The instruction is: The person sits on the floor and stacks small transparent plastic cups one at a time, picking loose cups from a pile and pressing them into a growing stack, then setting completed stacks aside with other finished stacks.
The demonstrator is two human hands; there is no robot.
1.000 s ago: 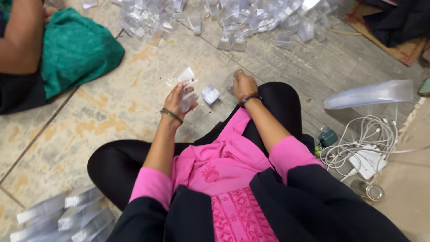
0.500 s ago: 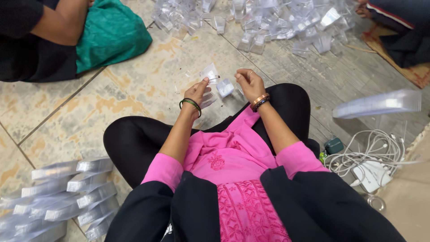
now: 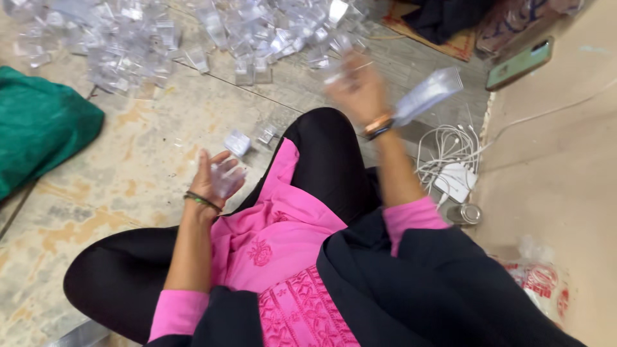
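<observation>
I sit cross-legged on a tiled floor in a pink tunic and black trousers. My left hand (image 3: 215, 178) is held palm up over my left knee and cradles a small clear plastic piece (image 3: 228, 180). Farther out, beyond my right knee, my right hand (image 3: 357, 90) is blurred with motion near the edge of a big pile of clear plastic pieces (image 3: 193, 32). Whether it holds anything is unclear. A long stack of clear pieces (image 3: 429, 95) lies just right of that hand. Two loose clear pieces (image 3: 238, 142) rest on the floor ahead of my left hand.
A green cloth (image 3: 38, 128) lies at the left. White cables and a charger (image 3: 453, 173) sit right of my knee, with a small round tin (image 3: 469, 214) beside them. A phone in a green case (image 3: 520, 61) lies at the far right, and a plastic bag (image 3: 540, 276) nearer.
My right hand has swung up and forward from the loose pieces toward the pile. My left hand has drawn back with a clear piece in it. The view has shifted right.
</observation>
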